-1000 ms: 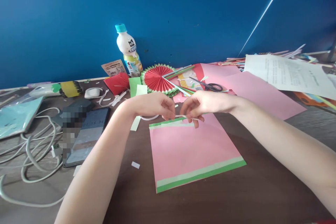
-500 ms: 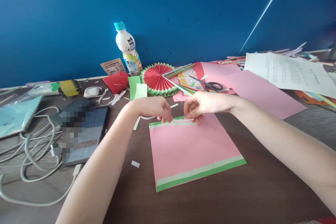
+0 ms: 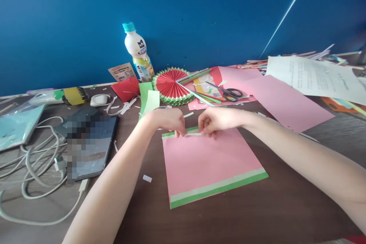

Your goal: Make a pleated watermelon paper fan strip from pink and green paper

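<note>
A pink paper sheet (image 3: 211, 160) lies on the dark table, with light and dark green bands along its near edge and its far edge. Over the far edge, a thin pale strip (image 3: 193, 134) stretches between my two hands; whether it is paper or tape I cannot make out. The fingers of my left hand (image 3: 171, 119) are closed in a pinch on its left end. At its right end, my right hand (image 3: 214, 121) pinches it with thumb and fingers. Both hands are low over the sheet, and they partly hide the far green band.
Behind the hands are a red-and-green pleated paper fan (image 3: 173, 85), scissors (image 3: 228, 92), green paper pieces (image 3: 151, 101) and a bottle (image 3: 138, 55) by the blue wall. A phone (image 3: 97, 152) and white cables (image 3: 31, 167) lie left; pink sheets (image 3: 288, 101) and a printed page (image 3: 311, 78) lie right.
My hands have come down slightly toward the sheet's far edge. The pale strip, slack and angled before, now lies straighter between them along the green band.
</note>
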The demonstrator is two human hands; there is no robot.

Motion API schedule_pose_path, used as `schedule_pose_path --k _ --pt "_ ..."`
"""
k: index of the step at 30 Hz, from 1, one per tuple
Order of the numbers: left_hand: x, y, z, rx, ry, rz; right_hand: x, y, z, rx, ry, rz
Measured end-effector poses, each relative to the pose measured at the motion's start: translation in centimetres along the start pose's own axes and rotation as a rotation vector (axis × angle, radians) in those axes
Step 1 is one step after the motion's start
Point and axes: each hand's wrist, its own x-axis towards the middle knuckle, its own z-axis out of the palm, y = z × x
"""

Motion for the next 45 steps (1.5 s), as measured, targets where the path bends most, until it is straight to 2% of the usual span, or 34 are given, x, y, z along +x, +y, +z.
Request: schedule_pose_path --k 16,26,39,45 --pt "0.7 0.7 0.7 0.084 0.042 -0.056 0.2 0.1 0.2 -0.006 0.042 0.045" --pt "0.5 1.1 0.8 0.108 0.069 -0.081 0.3 0.2 0.3 -0.093 0.056 0.029" --pt "0.6 1.1 0.8 0.099 0.056 -0.097 0.1 -1.1 0.5 -0.178 0.064 0.139" --pt "0.6 1.2 0.7 0.101 0.054 -0.099 0.1 -1.2 0.2 -0.194 0.025 0.174"
